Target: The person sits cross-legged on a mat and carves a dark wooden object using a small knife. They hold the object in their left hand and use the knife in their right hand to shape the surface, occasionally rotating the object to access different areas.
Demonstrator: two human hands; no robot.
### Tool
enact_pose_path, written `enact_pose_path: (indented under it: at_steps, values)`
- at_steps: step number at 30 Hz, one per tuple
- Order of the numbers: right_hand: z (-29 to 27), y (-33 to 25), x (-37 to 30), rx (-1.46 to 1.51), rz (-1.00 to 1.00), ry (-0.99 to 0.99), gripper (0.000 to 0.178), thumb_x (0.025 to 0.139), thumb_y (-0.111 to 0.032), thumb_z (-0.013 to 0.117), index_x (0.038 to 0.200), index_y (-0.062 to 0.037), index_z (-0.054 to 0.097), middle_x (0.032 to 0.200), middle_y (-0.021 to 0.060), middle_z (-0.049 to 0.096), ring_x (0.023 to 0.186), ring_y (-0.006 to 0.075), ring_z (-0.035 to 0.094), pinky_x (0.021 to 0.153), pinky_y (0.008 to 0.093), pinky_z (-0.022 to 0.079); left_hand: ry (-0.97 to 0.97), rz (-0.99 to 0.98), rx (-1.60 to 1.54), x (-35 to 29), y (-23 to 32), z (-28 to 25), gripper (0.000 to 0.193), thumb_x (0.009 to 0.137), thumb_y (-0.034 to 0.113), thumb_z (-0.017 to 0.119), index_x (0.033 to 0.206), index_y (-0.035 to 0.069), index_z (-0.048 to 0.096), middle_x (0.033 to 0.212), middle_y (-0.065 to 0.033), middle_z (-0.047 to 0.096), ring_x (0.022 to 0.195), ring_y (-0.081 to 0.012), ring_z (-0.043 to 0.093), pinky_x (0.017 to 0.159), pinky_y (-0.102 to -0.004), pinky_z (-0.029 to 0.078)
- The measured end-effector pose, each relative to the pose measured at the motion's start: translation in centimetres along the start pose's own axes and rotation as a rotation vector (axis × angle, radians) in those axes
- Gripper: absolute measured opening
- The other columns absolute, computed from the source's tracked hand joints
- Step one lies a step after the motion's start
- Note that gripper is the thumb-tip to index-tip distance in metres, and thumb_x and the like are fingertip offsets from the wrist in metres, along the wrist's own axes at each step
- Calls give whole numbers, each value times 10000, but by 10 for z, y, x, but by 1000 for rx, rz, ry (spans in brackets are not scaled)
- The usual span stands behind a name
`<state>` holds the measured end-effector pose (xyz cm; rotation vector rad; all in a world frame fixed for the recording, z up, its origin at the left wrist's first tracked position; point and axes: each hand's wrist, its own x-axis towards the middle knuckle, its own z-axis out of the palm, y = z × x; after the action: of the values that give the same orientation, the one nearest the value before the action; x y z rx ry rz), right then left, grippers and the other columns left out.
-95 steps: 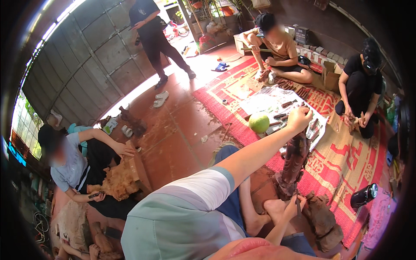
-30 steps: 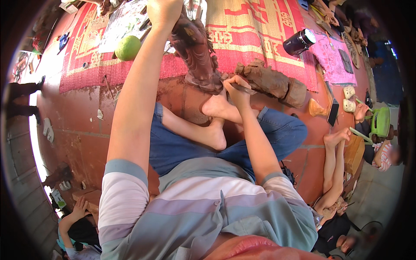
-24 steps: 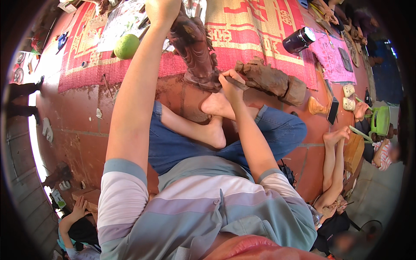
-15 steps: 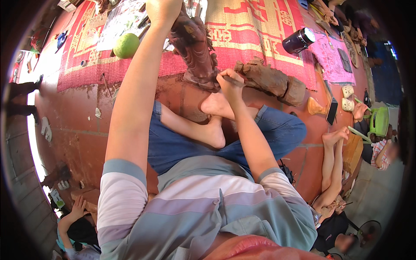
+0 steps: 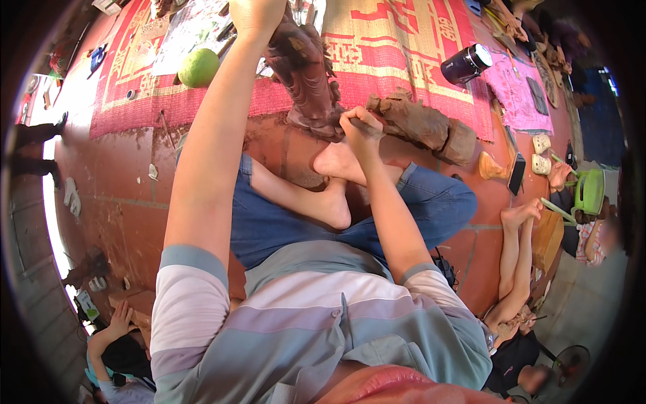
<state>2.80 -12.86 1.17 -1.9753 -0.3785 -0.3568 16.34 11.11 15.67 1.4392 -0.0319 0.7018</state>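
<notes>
A reddish-brown carved wooden figure point(image 5: 306, 84) leans away from me, its base just beyond my bare feet. My left hand point(image 5: 259, 17) is at the figure's upper end, at the top edge of the view; its fingers are out of sight. Beside the base, my right hand point(image 5: 362, 124) is closed around a thin dark tool point(image 5: 370, 128), whose tip I cannot make out. To the right of that hand lies a rough brown block of wood point(image 5: 420, 124) with a broken-looking surface.
A red and yellow woven mat point(image 5: 377, 60) covers the tiled floor ahead. On it are a green round fruit point(image 5: 198, 68) and a dark cylindrical flask point(image 5: 465, 64). A phone-like dark slab point(image 5: 516, 174) stands at the right. Other people sit at both sides; a green chair point(image 5: 589, 192) is far right.
The whole view has shifted very slightly. Both my hands keep almost the same places at the figure, and nothing has been taken up or let go.
</notes>
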Motion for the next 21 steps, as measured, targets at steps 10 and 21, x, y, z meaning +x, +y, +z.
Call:
enact_pose_path:
  at_steps: [10,21]
  values:
    - [4,3,-9,60,166,43,103,717,-37,649,679,-43,554,615,43,555,587,108,542,584,249,445,31,79,206,-3,2,1,288,906,169,489,654,41,540,583,30,476,549,-66,411,503,-243,334]
    - [-2,3,-13,165,309,78,76,734,-42,645,696,-29,580,634,4,575,607,52,502,578,221,424,54,44,223,-1,6,-3,307,909,191,494,624,79,518,535,51,426,490,-45,360,448,-236,272]
